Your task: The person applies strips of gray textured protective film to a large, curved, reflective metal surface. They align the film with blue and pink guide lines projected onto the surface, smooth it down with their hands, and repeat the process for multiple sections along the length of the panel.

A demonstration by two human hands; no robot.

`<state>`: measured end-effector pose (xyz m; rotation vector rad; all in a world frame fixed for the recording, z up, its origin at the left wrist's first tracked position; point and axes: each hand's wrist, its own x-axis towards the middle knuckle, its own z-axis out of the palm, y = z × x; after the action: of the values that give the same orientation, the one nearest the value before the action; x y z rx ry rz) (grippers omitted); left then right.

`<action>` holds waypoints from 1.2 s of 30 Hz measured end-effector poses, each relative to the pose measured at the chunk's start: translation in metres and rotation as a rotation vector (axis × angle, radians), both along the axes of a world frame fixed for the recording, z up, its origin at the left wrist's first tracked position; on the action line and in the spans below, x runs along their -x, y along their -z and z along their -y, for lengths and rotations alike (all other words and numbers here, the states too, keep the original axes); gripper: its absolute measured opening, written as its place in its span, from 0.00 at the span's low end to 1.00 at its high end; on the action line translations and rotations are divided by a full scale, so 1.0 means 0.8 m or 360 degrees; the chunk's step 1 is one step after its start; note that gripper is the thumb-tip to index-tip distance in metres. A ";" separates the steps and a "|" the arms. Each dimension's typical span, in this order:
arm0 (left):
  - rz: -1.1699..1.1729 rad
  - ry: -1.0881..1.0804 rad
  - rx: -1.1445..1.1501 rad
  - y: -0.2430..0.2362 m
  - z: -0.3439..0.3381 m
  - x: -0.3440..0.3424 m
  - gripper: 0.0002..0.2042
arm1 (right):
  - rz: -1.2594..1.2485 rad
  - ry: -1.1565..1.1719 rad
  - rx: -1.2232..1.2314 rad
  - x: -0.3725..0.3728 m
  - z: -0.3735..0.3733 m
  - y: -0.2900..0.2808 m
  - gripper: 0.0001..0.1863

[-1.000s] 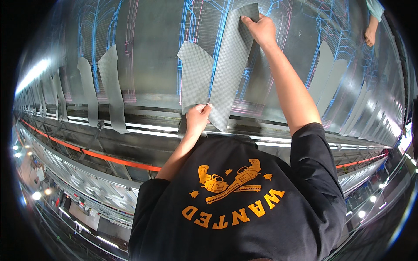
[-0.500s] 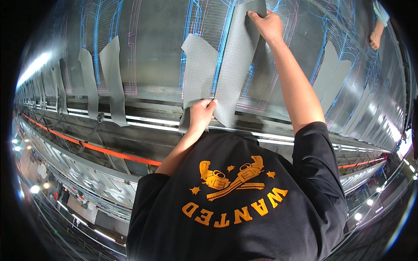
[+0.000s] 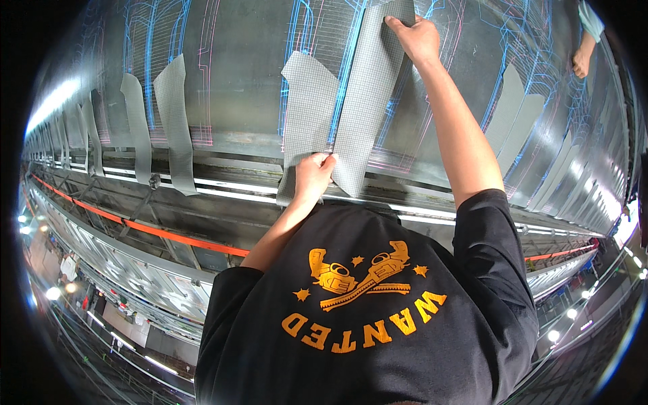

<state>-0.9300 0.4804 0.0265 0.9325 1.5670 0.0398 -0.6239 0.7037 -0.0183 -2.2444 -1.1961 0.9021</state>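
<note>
1. Before us lies a dark table (image 3: 246, 88).
2. Over it, our long checked grey piece (image 3: 368, 94) slants beside a shorter piece (image 3: 307, 101).
3. Our right hand (image 3: 418, 40) pinches the long piece's upper end, thumb on top.
4. Our left hand (image 3: 314, 177) pinches its lower left edge, fingertips together.

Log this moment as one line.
left hand: pinching gridded gray piece, lower left edge | right hand: gripping its upper end | second gray piece: alongside, left
</note>
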 end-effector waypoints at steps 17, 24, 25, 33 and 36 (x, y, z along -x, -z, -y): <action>-0.0014 -0.0057 0.0031 0.000 -0.003 0.006 0.18 | -0.0012 0.0057 -0.0050 -0.008 0.004 0.010 0.28; -0.0011 -0.0069 0.0013 0.003 0.000 0.007 0.18 | -0.0035 0.0043 -0.0028 0.000 0.002 -0.002 0.27; -0.0003 -0.0083 -0.0022 0.009 0.004 0.008 0.18 | -0.0039 0.0041 -0.0032 0.001 0.002 -0.003 0.27; -0.0015 -0.0085 -0.0068 0.008 0.005 0.008 0.19 | -0.0014 0.0032 -0.0008 0.000 0.001 0.002 0.27; -0.0013 -0.0077 -0.0075 0.009 0.005 0.008 0.19 | 0.0061 0.0015 -0.0046 -0.004 0.000 0.012 0.26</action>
<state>-0.9364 0.4766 0.0195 0.9327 1.6020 0.1076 -0.6205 0.7036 -0.0276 -2.2524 -1.2065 0.8364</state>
